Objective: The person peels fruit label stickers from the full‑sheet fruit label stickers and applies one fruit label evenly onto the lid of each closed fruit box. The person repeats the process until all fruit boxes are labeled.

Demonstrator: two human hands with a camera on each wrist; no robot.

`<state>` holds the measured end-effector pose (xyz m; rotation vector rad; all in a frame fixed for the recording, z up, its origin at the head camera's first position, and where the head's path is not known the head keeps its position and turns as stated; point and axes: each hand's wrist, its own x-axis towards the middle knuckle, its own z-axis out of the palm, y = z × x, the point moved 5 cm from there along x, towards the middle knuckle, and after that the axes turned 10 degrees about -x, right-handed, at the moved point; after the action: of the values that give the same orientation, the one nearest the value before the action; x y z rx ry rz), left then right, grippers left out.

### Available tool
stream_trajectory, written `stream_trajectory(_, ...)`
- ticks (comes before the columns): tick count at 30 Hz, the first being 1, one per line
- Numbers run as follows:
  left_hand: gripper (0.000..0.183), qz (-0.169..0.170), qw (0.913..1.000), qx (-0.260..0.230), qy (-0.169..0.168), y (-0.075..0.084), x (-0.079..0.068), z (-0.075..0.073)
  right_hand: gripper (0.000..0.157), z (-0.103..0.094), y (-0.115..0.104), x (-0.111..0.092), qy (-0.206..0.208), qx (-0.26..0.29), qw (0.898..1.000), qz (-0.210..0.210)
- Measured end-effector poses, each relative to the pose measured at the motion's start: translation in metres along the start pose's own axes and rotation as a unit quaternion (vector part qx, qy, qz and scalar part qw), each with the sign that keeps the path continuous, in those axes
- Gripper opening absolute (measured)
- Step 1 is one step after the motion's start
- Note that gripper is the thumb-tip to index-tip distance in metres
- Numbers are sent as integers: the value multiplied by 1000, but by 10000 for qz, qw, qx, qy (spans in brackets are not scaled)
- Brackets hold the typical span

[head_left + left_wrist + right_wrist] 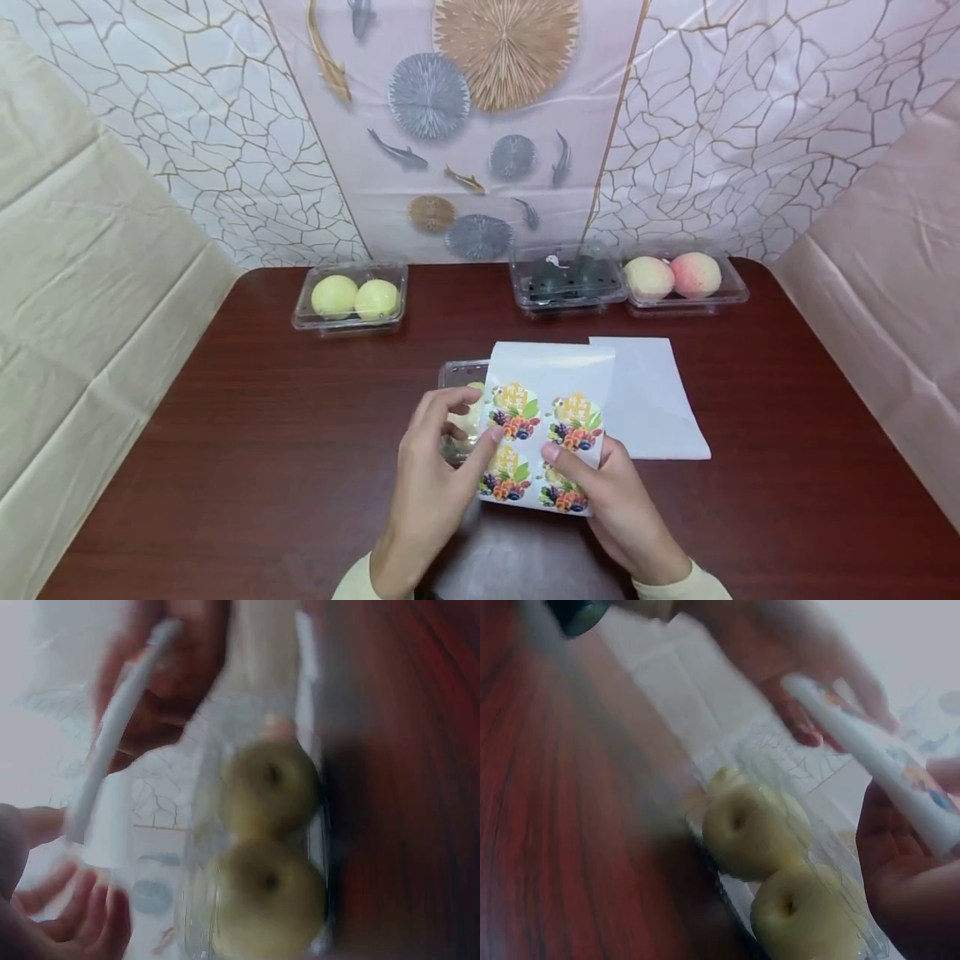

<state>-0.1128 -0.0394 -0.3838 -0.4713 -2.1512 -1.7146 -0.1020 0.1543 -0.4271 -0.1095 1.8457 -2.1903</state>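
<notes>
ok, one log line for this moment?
right hand: grips sticker sheet; left hand: at sheet's left edge, grip unclear; fruit box: partly behind sheet, head view; white paper: on table

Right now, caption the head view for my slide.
Right hand grips a sheet of fruit labels, left hand at its edge.

Patterned backdrop (480, 183) behind reddish-brown table (262, 467)

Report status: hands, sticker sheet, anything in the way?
Right hand gripping sticker sheet. Left hand touching it near its left edge. Sheet held up off the table, partly hiding nearest fruit box in head view.
</notes>
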Motion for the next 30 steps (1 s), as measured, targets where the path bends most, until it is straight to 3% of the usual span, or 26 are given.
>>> stream_trajectory(2, 33, 980, 9900, 1018, 41, 9, -2, 1, 28, 2, 0, 0, 205, -156, 9997, -33)
stream_trajectory(4, 27, 1760, 9710, 1615, 5, 15, -4, 5, 30, 4, 0, 0, 343, -255, 9991, -71)
stream_trajectory(7, 18, 2330, 9545, 1858, -103, 19, -6, 10, 29, 4, 0, 0, 407, -276, 9987, -142)
stream_trajectory(12, 16, 2547, 9480, 1906, -87, 20, -7, 10, 24, 5, 2, -1, 311, -123, 9991, -263)
stream_trajectory(20, 15, 3001, 9376, 1754, -99, 26, -9, 11, 34, 9, 3, -2, 75, 26, 9998, -167)
stream_trajectory(26, 16, 3204, 9334, 1607, -169, 28, -9, 12, 36, 10, 3, -4, 32, -281, 9988, -389)
stream_trajectory(30, 15, 3279, 9308, 1606, -143, 29, -10, 12, 34, 10, 1, -5, 324, -626, 9962, -510)
